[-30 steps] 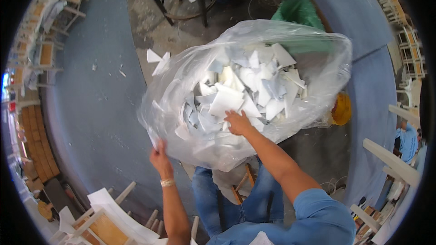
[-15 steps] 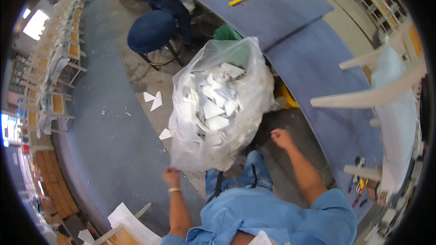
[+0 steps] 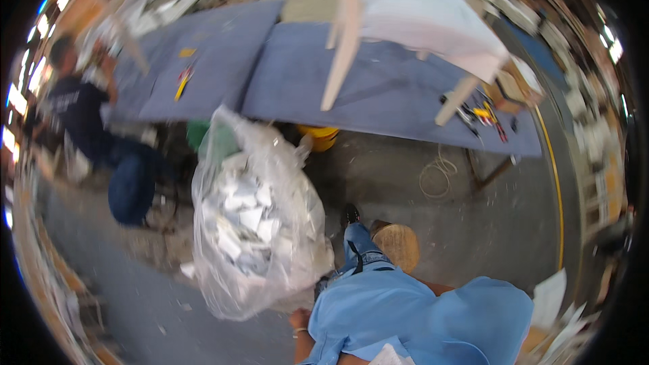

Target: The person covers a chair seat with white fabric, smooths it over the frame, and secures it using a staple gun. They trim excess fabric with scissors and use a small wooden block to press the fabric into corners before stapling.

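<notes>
Worktop [image 3: 378, 88]: blue, spanning the far side, tools at its right edge
Bag [image 3: 253, 223]: clear, full of white scraps, upright on the floor below the worktop's near edge, long axis vertical
Left hand [image 3: 299, 319]: at the bag's lower right, nearer; grip could not be told
Right hand: out of view

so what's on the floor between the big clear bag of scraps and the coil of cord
In the head view, the stretch of grey floor between the clear bag and the coil of cord is mostly bare; only the person's dark shoe and jeans leg sit near its lower edge.
</notes>
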The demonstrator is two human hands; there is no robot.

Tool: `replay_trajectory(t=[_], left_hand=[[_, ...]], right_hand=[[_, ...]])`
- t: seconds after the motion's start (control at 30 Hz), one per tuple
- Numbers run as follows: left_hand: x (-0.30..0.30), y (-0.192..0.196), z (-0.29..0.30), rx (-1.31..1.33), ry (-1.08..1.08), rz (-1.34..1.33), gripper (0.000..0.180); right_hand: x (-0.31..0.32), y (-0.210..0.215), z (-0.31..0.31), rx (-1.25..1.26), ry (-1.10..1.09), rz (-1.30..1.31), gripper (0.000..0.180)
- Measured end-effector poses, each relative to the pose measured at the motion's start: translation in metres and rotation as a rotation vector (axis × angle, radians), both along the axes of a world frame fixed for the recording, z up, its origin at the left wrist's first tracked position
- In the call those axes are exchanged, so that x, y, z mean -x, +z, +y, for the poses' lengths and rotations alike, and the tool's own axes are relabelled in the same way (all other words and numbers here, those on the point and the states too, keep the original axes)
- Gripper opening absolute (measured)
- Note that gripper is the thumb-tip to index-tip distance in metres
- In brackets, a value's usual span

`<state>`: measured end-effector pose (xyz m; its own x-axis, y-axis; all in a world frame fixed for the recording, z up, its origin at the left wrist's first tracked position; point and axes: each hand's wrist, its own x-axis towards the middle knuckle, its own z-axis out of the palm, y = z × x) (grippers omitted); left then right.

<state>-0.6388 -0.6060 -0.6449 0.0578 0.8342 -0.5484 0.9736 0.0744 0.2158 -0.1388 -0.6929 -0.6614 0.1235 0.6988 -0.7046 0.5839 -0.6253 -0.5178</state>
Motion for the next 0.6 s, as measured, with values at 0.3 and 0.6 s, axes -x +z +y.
replay_trajectory(t=[0.3,0.6], left_hand=[[-0.051,0.043,0.179,0.185,0.168,-0.560,0.022],[-0.298,0.230,0.458,-0.464,0.354,-1.098,0.034]], right_hand=[[0.007,0.055,0.014,-0.025,-0.437,0.127,0.036],[-0.286,0.345,0.265,-1.232,-1.118,-0.007,0.021]])
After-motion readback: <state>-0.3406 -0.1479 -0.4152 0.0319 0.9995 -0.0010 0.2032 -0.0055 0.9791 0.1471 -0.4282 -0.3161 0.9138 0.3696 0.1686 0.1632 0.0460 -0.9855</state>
